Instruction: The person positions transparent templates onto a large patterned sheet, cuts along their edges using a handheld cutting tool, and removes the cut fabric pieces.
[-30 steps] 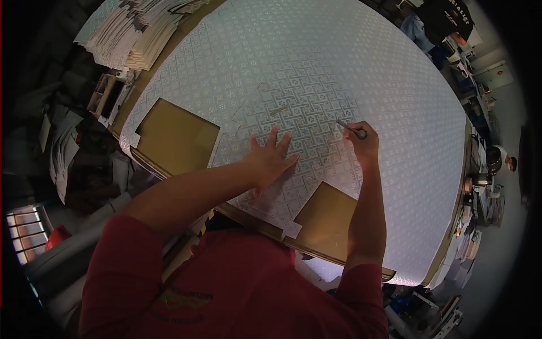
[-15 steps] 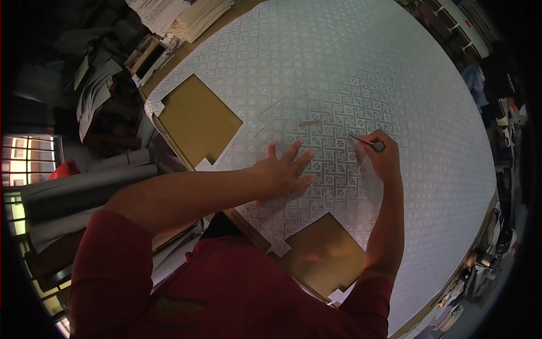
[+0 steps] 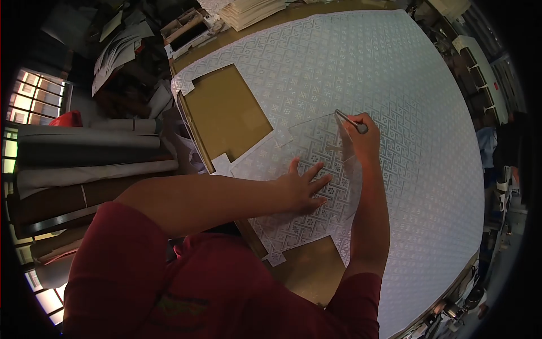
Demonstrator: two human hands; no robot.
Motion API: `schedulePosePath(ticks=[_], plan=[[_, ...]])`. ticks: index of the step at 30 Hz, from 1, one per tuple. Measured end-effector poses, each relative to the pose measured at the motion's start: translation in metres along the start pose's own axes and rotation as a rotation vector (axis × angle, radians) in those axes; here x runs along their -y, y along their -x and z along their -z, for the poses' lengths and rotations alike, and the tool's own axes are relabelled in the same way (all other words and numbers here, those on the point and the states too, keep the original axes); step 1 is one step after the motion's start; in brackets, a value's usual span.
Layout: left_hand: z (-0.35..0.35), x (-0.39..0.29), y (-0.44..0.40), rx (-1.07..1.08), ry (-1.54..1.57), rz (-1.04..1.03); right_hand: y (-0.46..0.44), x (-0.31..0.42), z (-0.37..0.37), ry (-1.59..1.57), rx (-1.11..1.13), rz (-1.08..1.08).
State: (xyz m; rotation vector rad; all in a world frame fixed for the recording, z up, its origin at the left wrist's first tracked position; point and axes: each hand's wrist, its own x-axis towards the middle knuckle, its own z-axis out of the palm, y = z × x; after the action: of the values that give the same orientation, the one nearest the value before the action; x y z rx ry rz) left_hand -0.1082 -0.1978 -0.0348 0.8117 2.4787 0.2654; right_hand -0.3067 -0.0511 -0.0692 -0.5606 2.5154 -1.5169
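Note:
A pale sheet of fabric (image 3: 440, 186) with a shiny woven-lattice and flower pattern covers the table. My left hand (image 3: 305, 189) lies flat on it, fingers spread, pressing the cloth. My right hand (image 3: 364, 138) grips a slim dark pen-like tool (image 3: 349, 120) with a rounded grey end. Its tip touches the cloth at the corner of a thin straight outline; whether that is a drawn line or the edge of a clear template, I cannot tell. Two notched cutouts in the cloth bare the brown tabletop (image 3: 228, 110), one beyond my left forearm and one near my body.
Stacked pale sheets (image 3: 251, 12) and a small box (image 3: 183, 31) stand at the far left edge. Rolls of material (image 3: 90, 141) are piled to the left near a barred window (image 3: 39, 96). Shelving (image 3: 477, 70) and assorted items line the right side.
My right hand and the pen-like tool have moved up and left along the cloth to the outline's corner. My left hand stays spread on the fabric. The camera view has turned and shifted.

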Motion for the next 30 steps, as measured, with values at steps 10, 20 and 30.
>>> schedulePosePath(ticks=[10, 20, 30], plan=[[0.003, -0.010, -0.003, 0.036, 0.198, 0.211, -0.042, 0.001, 0.027, -0.191, 0.232, -0.055], [0.015, -0.005, 0.002, 0.100, 0.099, 0.058, -0.127, 0.046, 0.042, 0.101, 0.818, -0.032], [0.005, -0.004, -0.002, 0.134, 0.232, 0.127, -0.093, 0.062, -0.041, -0.101, 1.068, 0.035]])
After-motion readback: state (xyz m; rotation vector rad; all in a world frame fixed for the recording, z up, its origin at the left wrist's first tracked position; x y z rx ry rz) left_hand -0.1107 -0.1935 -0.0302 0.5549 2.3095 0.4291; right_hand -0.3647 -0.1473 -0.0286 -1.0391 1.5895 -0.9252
